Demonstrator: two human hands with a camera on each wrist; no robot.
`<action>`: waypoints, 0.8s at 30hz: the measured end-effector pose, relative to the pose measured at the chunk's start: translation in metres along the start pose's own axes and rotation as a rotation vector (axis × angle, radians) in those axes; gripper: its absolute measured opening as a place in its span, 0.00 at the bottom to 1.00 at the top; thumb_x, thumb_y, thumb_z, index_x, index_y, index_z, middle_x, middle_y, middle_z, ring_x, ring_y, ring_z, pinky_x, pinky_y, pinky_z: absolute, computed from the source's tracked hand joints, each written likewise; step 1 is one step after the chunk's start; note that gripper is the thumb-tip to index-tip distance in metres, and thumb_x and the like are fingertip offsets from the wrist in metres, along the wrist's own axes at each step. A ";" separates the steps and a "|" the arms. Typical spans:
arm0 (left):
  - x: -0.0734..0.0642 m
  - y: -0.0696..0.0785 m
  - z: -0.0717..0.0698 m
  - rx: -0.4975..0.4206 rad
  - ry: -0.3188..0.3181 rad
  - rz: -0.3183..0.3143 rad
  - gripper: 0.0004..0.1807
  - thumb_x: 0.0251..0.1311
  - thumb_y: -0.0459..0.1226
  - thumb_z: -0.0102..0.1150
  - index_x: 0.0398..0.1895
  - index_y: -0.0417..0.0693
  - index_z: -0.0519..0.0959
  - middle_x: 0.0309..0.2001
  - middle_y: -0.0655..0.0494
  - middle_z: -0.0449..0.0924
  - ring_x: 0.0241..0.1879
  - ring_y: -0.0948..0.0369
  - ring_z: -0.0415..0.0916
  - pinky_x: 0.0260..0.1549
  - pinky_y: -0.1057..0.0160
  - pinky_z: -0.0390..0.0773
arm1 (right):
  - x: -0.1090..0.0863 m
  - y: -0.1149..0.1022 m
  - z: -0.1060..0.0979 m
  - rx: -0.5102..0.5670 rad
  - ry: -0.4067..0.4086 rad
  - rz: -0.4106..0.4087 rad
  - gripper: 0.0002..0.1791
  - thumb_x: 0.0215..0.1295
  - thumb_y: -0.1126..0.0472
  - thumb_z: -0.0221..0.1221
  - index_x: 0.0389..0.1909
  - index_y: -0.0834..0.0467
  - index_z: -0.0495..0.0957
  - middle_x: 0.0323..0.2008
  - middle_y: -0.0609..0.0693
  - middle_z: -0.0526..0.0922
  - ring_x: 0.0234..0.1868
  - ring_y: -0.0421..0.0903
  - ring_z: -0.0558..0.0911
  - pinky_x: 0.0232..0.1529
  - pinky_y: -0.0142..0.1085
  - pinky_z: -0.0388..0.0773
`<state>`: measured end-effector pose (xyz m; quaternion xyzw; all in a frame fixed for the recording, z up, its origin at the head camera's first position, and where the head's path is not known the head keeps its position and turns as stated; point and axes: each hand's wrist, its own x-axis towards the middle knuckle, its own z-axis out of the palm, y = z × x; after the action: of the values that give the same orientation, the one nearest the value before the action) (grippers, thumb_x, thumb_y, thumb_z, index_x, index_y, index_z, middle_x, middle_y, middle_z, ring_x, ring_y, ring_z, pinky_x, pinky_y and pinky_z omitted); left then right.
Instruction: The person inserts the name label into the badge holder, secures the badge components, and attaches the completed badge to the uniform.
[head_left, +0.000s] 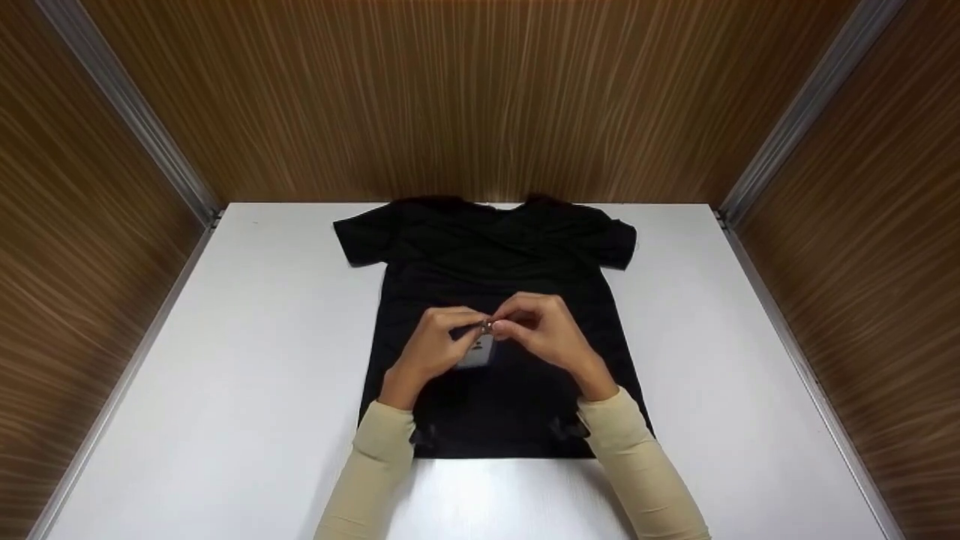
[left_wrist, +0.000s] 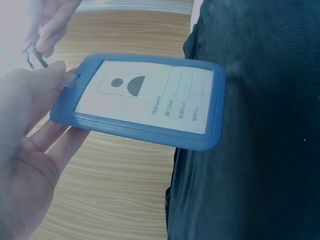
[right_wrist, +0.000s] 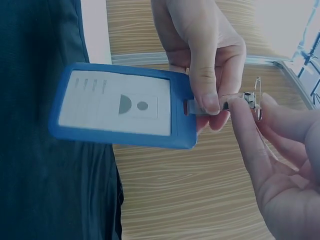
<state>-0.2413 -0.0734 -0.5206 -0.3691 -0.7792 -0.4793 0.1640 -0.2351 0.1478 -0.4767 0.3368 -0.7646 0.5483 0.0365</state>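
Above the black shirt (head_left: 491,300) on the white surface (head_left: 247,360), the left hand (head_left: 431,349) pinches the blue badge holder (right_wrist: 120,112) by its tab. It holds a printed card. Just right of those fingers, the right hand (head_left: 544,330) pinches the metal pin (right_wrist: 256,97); best kept steady, point away.

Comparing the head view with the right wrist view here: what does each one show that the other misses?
Only the head view shows the whole black T-shirt spread flat on the white table, plus both beige sleeves.

Only the right wrist view shows the blue badge holder with its printed card face, and the metal pin clip at its strap.

Both show the left hand holding the badge holder at its strap end, and the right hand pinching the clip, above the shirt.
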 end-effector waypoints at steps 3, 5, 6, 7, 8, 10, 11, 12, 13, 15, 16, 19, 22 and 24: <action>-0.001 0.000 0.000 0.015 0.011 -0.008 0.09 0.67 0.30 0.64 0.46 0.41 0.89 0.43 0.48 0.91 0.43 0.57 0.89 0.45 0.61 0.86 | 0.000 0.001 -0.001 -0.067 0.008 -0.022 0.05 0.64 0.65 0.69 0.39 0.62 0.88 0.36 0.57 0.89 0.35 0.47 0.88 0.38 0.33 0.86; -0.002 0.001 0.000 0.022 0.015 -0.016 0.09 0.68 0.30 0.64 0.46 0.41 0.89 0.44 0.48 0.91 0.43 0.57 0.89 0.44 0.61 0.87 | -0.001 0.003 -0.002 -0.105 0.017 -0.032 0.05 0.65 0.64 0.69 0.39 0.60 0.89 0.37 0.56 0.89 0.36 0.47 0.87 0.38 0.33 0.86; -0.002 0.001 0.001 0.025 0.015 -0.018 0.09 0.68 0.31 0.64 0.46 0.41 0.89 0.44 0.48 0.91 0.43 0.57 0.89 0.44 0.61 0.87 | -0.001 0.004 -0.002 -0.123 0.022 -0.034 0.05 0.65 0.63 0.68 0.39 0.59 0.89 0.37 0.55 0.89 0.36 0.47 0.87 0.38 0.34 0.86; -0.002 0.001 0.001 0.026 0.014 -0.020 0.09 0.68 0.31 0.64 0.46 0.41 0.89 0.44 0.48 0.91 0.44 0.57 0.89 0.44 0.61 0.87 | -0.001 0.004 -0.002 -0.142 0.027 -0.037 0.05 0.66 0.63 0.68 0.39 0.58 0.90 0.36 0.54 0.89 0.35 0.47 0.87 0.37 0.34 0.86; -0.003 0.001 0.001 0.023 0.013 -0.023 0.09 0.69 0.31 0.63 0.46 0.41 0.89 0.45 0.48 0.91 0.44 0.57 0.89 0.44 0.61 0.87 | -0.002 0.005 -0.002 -0.159 0.033 -0.039 0.04 0.66 0.63 0.68 0.38 0.58 0.90 0.36 0.54 0.89 0.33 0.47 0.87 0.36 0.34 0.85; -0.003 0.002 0.002 0.014 0.007 -0.024 0.09 0.69 0.32 0.64 0.46 0.42 0.89 0.45 0.48 0.91 0.44 0.57 0.89 0.44 0.61 0.87 | -0.002 0.005 -0.002 -0.183 0.042 -0.042 0.05 0.67 0.62 0.67 0.38 0.58 0.90 0.34 0.53 0.89 0.31 0.46 0.86 0.33 0.35 0.85; -0.003 0.002 0.002 0.007 0.004 -0.023 0.09 0.68 0.32 0.64 0.47 0.42 0.89 0.45 0.48 0.91 0.44 0.58 0.89 0.44 0.62 0.87 | -0.002 0.006 -0.002 -0.193 0.046 -0.044 0.05 0.68 0.62 0.66 0.37 0.58 0.90 0.33 0.53 0.89 0.30 0.46 0.86 0.32 0.36 0.84; -0.003 0.002 0.003 0.000 -0.002 -0.023 0.09 0.68 0.32 0.64 0.47 0.42 0.89 0.45 0.48 0.91 0.44 0.58 0.89 0.44 0.62 0.87 | -0.002 0.006 -0.002 -0.203 0.052 -0.049 0.06 0.69 0.62 0.66 0.37 0.58 0.90 0.33 0.53 0.89 0.29 0.46 0.86 0.31 0.36 0.84; -0.003 0.002 0.003 -0.007 -0.007 -0.022 0.09 0.68 0.32 0.64 0.47 0.41 0.89 0.46 0.48 0.91 0.44 0.58 0.89 0.43 0.62 0.87 | -0.002 0.006 -0.001 -0.214 0.058 -0.054 0.06 0.69 0.62 0.65 0.37 0.59 0.90 0.32 0.53 0.88 0.28 0.46 0.85 0.30 0.36 0.83; -0.003 0.003 0.004 -0.019 -0.023 -0.023 0.09 0.67 0.32 0.65 0.48 0.41 0.88 0.46 0.48 0.91 0.44 0.57 0.89 0.43 0.62 0.87 | -0.003 0.006 -0.001 -0.232 0.067 -0.064 0.07 0.70 0.62 0.64 0.37 0.60 0.89 0.31 0.53 0.88 0.27 0.45 0.85 0.29 0.36 0.83; -0.002 0.003 0.004 -0.024 -0.029 -0.026 0.09 0.67 0.31 0.65 0.48 0.40 0.88 0.45 0.47 0.91 0.44 0.57 0.89 0.43 0.62 0.87 | -0.003 0.006 -0.001 -0.243 0.070 -0.072 0.07 0.71 0.63 0.63 0.36 0.60 0.89 0.31 0.53 0.87 0.26 0.45 0.84 0.29 0.35 0.83; -0.002 0.004 0.005 -0.031 -0.045 -0.041 0.08 0.66 0.30 0.66 0.46 0.39 0.87 0.45 0.46 0.90 0.44 0.57 0.89 0.44 0.62 0.87 | -0.003 0.006 0.000 -0.283 0.079 -0.089 0.08 0.72 0.63 0.61 0.35 0.62 0.87 0.31 0.54 0.87 0.25 0.43 0.83 0.29 0.33 0.82; -0.001 0.005 0.005 -0.036 -0.054 -0.056 0.08 0.65 0.28 0.66 0.46 0.36 0.86 0.44 0.44 0.90 0.43 0.56 0.89 0.44 0.62 0.87 | -0.002 0.007 0.000 -0.313 0.080 -0.093 0.09 0.73 0.65 0.60 0.35 0.63 0.86 0.30 0.55 0.86 0.25 0.42 0.81 0.28 0.31 0.80; 0.000 0.006 0.004 -0.044 -0.062 -0.058 0.08 0.64 0.27 0.66 0.45 0.36 0.86 0.44 0.43 0.90 0.42 0.55 0.89 0.43 0.61 0.87 | -0.002 0.008 0.000 -0.328 0.077 -0.088 0.08 0.73 0.67 0.59 0.34 0.64 0.85 0.29 0.55 0.85 0.25 0.42 0.81 0.28 0.32 0.80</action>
<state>-0.2364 -0.0682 -0.5186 -0.3645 -0.7836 -0.4891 0.1176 -0.2380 0.1499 -0.4836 0.3380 -0.8265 0.4265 0.1442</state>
